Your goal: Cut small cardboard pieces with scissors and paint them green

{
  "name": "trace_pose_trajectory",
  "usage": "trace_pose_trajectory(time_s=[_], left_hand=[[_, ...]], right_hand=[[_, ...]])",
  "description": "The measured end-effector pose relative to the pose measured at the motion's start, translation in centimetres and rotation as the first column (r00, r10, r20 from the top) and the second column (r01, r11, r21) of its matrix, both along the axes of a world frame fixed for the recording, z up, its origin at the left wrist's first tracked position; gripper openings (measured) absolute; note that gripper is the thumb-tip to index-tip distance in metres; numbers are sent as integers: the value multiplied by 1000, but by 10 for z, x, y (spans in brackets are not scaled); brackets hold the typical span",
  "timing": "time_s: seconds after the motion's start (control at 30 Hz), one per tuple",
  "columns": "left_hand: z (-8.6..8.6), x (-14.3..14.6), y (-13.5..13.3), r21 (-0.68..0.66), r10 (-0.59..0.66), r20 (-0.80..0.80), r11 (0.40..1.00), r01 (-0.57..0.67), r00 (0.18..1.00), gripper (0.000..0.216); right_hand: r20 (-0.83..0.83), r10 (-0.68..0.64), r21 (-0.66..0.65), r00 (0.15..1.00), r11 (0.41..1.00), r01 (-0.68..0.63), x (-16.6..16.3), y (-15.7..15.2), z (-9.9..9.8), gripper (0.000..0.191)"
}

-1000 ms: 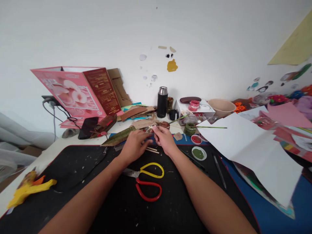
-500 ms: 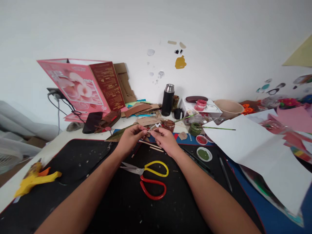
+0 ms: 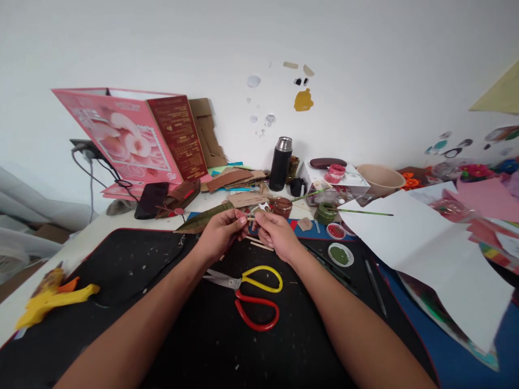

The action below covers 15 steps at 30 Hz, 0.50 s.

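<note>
My left hand and my right hand meet over the far part of a black mat. Both pinch a thin wooden stick between their fingertips, fingers closed. A dark brush-like handle slants down from under my left hand; whether that hand grips it I cannot tell. Two loose sticks lie just below the hands. Scissors with one yellow and one red loop lie on the mat nearer to me. A green-brown paper leaf lies beyond my left hand.
A brown paint jar, green jar, red lid and green lid sit right of the hands. A black flask, pink box, white paper sheet and yellow glue gun surround the mat.
Both hands lifted off the mat and drew together, now pinching one stick between them. The view shifted slightly.
</note>
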<state>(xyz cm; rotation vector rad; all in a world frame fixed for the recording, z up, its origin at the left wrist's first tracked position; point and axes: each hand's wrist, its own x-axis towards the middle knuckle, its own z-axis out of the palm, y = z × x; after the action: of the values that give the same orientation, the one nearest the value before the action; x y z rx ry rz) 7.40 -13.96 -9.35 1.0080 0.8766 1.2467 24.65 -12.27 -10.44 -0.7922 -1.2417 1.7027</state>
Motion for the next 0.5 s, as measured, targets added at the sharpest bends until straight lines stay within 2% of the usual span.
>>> trace_pose_trajectory(time_s=[0.23, 0.37, 0.5], left_hand=[[-2, 2, -2, 45, -35, -101, 998, 39, 994, 44], [2, -1, -3, 51, 23, -90, 999, -19, 996, 50], [6, -2, -4, 99, 44, -193, 995, -25, 980, 48]], right_hand=[[2, 3, -38, 1000, 999, -3, -4, -3, 1, 62], [10, -26, -42, 1000, 999, 26, -4, -3, 0, 66], [52, -54, -37, 997, 998, 56, -5, -2, -2, 67]])
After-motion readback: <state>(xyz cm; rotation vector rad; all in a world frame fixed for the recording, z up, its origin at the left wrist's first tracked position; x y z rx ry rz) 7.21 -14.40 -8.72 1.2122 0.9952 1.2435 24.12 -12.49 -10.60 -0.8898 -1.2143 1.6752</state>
